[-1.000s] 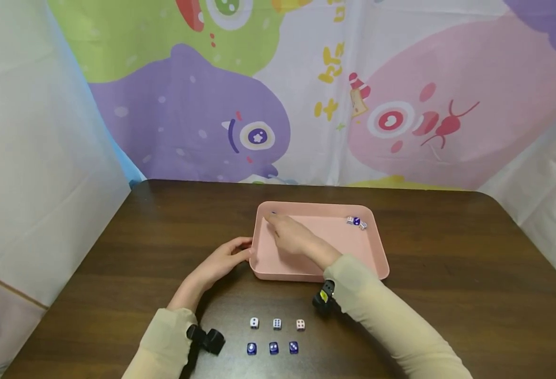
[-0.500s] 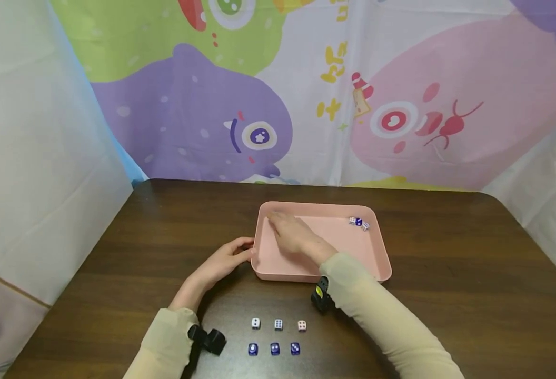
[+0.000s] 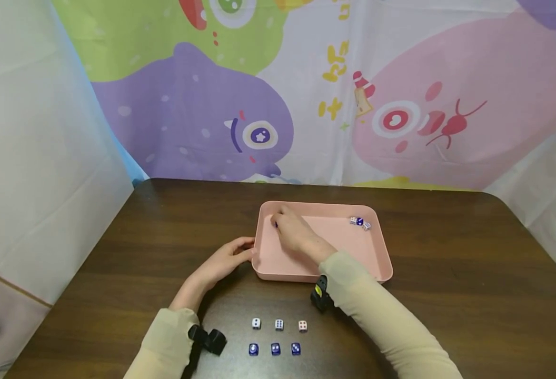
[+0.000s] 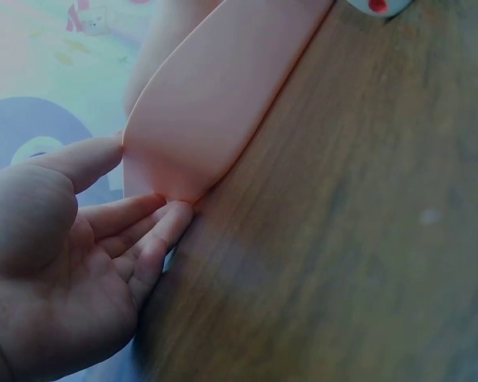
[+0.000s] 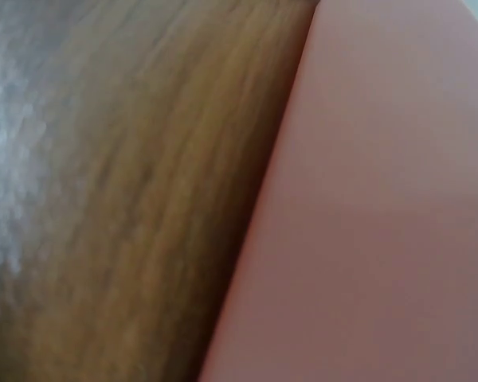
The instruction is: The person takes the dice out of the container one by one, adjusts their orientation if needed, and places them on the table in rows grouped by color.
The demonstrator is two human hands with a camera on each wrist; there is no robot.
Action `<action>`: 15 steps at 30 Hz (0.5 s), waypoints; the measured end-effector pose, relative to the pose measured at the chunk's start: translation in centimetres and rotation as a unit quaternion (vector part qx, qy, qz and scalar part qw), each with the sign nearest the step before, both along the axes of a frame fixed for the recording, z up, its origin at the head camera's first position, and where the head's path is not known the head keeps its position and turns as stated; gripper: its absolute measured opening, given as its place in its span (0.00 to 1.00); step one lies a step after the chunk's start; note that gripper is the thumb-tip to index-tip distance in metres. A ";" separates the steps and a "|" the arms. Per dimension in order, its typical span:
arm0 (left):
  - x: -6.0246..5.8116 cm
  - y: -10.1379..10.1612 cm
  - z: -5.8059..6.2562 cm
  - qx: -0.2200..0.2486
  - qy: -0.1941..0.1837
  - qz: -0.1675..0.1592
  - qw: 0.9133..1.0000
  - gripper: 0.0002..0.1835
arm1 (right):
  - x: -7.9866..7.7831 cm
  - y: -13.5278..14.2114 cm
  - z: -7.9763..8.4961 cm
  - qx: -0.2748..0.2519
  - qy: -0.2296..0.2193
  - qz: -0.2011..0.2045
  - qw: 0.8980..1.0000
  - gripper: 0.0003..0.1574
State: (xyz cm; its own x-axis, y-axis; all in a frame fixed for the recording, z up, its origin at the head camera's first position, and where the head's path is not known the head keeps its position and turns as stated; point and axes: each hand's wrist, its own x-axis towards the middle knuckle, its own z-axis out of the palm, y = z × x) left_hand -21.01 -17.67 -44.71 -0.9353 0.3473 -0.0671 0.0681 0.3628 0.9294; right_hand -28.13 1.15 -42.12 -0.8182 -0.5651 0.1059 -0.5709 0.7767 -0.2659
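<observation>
In the head view, my right hand (image 3: 293,231) reaches into the left part of a pink tray (image 3: 339,271). A blue die (image 3: 276,225) shows at its fingertips, pinched there and mostly covered by the fingers. My left hand (image 3: 222,263) rests against the tray's left end. In the left wrist view, the left thumb touches the rim of the tray (image 4: 199,103) and the fairly straight fingers (image 4: 155,239) meet the foot of its outer wall. The right wrist view shows only the tray wall (image 5: 382,199) and table, with the hand out of frame.
Inside the tray's far right corner lie a blue die (image 3: 360,221) and two white dice, one of them (image 3: 366,226) nearer the side wall. In front of the tray, three white dice (image 3: 279,325) form a row above three blue dice (image 3: 275,349) on the brown table (image 3: 448,263).
My right hand has drawn slightly back from the tray's far left corner, and its fingers have curled in around a blue die. The left hand keeps its place.
</observation>
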 end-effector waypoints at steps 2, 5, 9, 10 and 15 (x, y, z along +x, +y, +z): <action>0.0 0.0 0.0 -0.003 0.000 0.001 1.000 0.25 | 0.1 0.1 0.0 -0.007 -0.002 -0.004 1.000 0.12; 0.1 0.0 0.0 -0.007 -0.002 0.004 1.000 0.26 | 0.1 0.1 0.0 -0.010 -0.010 -0.013 1.000 0.10; 0.1 0.1 0.0 -0.006 -0.007 0.002 1.000 0.26 | 0.1 0.2 0.1 -0.021 -0.018 -0.032 0.999 0.07; 0.1 0.1 0.0 -0.005 -0.007 0.001 1.000 0.26 | 0.1 0.2 0.1 -0.024 -0.019 -0.036 0.999 0.07; 0.0 0.1 0.1 -0.006 -0.006 0.003 1.000 0.25 | 0.3 0.5 0.3 -0.031 -0.017 -0.048 0.998 0.07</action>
State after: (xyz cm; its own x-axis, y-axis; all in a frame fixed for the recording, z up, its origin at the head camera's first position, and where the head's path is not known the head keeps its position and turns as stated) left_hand -21.01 -17.57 -44.64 -0.9364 0.3409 -0.0831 0.0540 0.3741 0.9258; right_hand -27.79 1.65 -41.83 -0.8720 -0.4773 0.1085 -0.4844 0.8091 -0.3327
